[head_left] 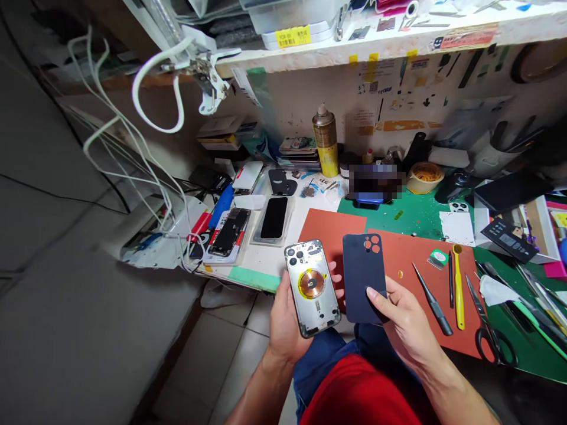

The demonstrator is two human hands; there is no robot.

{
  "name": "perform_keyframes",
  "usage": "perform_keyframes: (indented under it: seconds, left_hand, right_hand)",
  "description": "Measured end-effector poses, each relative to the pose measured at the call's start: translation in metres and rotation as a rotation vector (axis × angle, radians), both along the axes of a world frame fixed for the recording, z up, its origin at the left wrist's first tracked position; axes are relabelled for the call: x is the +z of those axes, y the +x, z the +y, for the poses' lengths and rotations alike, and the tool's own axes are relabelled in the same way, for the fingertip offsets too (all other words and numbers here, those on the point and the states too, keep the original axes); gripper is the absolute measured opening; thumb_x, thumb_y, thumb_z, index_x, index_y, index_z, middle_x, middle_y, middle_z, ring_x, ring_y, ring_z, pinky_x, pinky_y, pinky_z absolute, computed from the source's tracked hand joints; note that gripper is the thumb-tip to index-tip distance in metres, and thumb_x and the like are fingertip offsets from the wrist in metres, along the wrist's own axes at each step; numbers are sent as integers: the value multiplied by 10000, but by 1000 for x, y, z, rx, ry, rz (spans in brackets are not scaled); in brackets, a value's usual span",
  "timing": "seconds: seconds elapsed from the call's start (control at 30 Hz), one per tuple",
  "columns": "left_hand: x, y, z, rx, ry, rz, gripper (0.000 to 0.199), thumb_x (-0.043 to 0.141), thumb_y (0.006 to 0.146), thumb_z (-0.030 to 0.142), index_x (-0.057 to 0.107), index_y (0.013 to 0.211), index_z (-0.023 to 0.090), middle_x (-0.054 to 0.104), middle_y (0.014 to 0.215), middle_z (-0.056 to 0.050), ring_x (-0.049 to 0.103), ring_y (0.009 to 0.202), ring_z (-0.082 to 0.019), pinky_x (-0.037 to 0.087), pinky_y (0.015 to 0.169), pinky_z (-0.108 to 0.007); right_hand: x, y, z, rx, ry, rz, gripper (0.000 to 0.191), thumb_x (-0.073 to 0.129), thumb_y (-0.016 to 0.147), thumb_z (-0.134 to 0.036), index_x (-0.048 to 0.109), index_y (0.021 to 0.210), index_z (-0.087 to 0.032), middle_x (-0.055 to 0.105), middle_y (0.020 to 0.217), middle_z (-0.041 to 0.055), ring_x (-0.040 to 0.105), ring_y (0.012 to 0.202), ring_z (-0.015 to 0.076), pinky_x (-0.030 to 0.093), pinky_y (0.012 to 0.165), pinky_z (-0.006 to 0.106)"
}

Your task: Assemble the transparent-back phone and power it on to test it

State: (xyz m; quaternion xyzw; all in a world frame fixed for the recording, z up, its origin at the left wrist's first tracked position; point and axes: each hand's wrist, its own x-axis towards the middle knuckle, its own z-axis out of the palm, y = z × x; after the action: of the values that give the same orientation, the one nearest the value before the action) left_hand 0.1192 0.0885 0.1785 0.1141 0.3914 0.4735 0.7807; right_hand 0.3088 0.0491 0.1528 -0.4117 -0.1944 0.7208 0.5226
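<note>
My left hand (283,321) is closed around a phone body (322,307) with its back off, fingers wrapped on the far edge. A round copper charging coil (312,284) with a yellow rim sits in the middle of it, and camera lenses show at its upper left. In my right hand (405,316) a dark phone back cover (361,268) is gripped by its lower right, thumb on its face. The cover has round camera cut-outs at its upper right. Phone and cover are held side by side, apart, above my lap.
On the orange mat (398,254) lie a dark pointed tool (436,304), a yellow-handled tool (459,289) and scissors (489,330). A spray can (325,141) stands at the back. Two phones, one a black-screened phone (274,217), lie at left near hanging white cables (133,141).
</note>
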Motion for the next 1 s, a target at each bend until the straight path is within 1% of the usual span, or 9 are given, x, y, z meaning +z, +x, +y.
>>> perform_keyframes:
  seconds: [0.17, 0.3, 0.4, 0.47, 0.57, 0.63, 0.7, 0.87, 1.0]
  left_hand:
    - [-11, -10, -7, -16, 27, -86, 649, 488, 1030, 588, 665, 1394, 81, 782, 1207, -213, 790, 907, -326, 623, 855, -449]
    - [-18, -13, -9, -50, 66, -178, 623, 481, 1032, 589, 730, 1307, 88, 792, 1187, -198, 792, 903, -304, 620, 835, -398]
    - [-20, -16, -10, -62, 92, -217, 665, 458, 1029, 628, 726, 1319, 93, 785, 1209, -204, 795, 883, -298, 619, 783, -372]
    - [-20, -18, -11, -63, 121, -226, 690, 448, 1027, 648, 719, 1323, 87, 777, 1228, -214, 795, 880, -301, 615, 771, -370]
    - [-20, -18, -12, -48, 163, -243, 687, 441, 1030, 649, 705, 1340, 96, 758, 1277, -216, 791, 898, -300, 609, 779, -370]
    - [-20, -19, -13, -38, 166, -252, 665, 441, 1035, 634, 699, 1347, 106, 756, 1280, -216, 790, 909, -303, 608, 780, -377]
    - [-22, -19, -15, -28, 159, -255, 638, 456, 1036, 611, 693, 1357, 113, 751, 1290, -215, 785, 955, -318, 609, 810, -400]
    - [-24, -18, -18, 22, 120, -183, 601, 594, 983, 602, 713, 1331, 128, 742, 1310, -196, 767, 1023, -317, 600, 896, -412]
    - [-25, -10, -12, 196, 113, 81, 560, 756, 923, 484, 656, 1398, 204, 732, 1328, -144, 729, 1110, -283, 596, 927, -394]
  right_hand:
    - [3, 4, 5, 12, -90, 18, 510, 817, 892, -427, 692, 1331, -199, 785, 1243, 150, 793, 1037, 336, 633, 945, 480]
    - [6, 13, 11, 10, -163, 18, 578, 797, 899, -419, 626, 1426, -257, 810, 1155, 122, 799, 1011, 337, 627, 960, 523]
    - [2, 21, 20, -25, -114, -92, 521, 683, 951, -546, 662, 1380, -252, 790, 1197, 127, 784, 1002, 323, 614, 979, 532]
    - [-3, 25, 30, -35, -24, -331, 552, 548, 994, -638, 671, 1380, -263, 750, 1282, 125, 746, 1084, 321, 573, 1041, 542]
    - [-14, 23, 48, 2, 215, -1057, 599, 444, 1030, -648, 591, 1503, -310, 666, 1369, 131, 621, 1269, 348, 455, 1149, 583]
    - [-22, 16, 60, 51, 370, -1558, 607, 426, 1047, -607, 552, 1548, -289, 588, 1411, 185, 549, 1306, 402, 437, 1117, 640]
    - [-31, 6, 71, 96, 455, -1880, 585, 411, 1063, -556, 566, 1537, -249, 534, 1423, 242, 533, 1270, 444, 477, 1021, 666]
    - [-49, -9, 90, 104, 528, -1998, 507, 443, 1074, -486, 619, 1468, -220, 525, 1427, 281, 527, 1251, 464, 498, 948, 678]
    - [-47, -12, 79, 74, 578, -1956, 528, 391, 1090, -484, 657, 1408, -156, 539, 1474, 291, 499, 1342, 482, 474, 1020, 700]
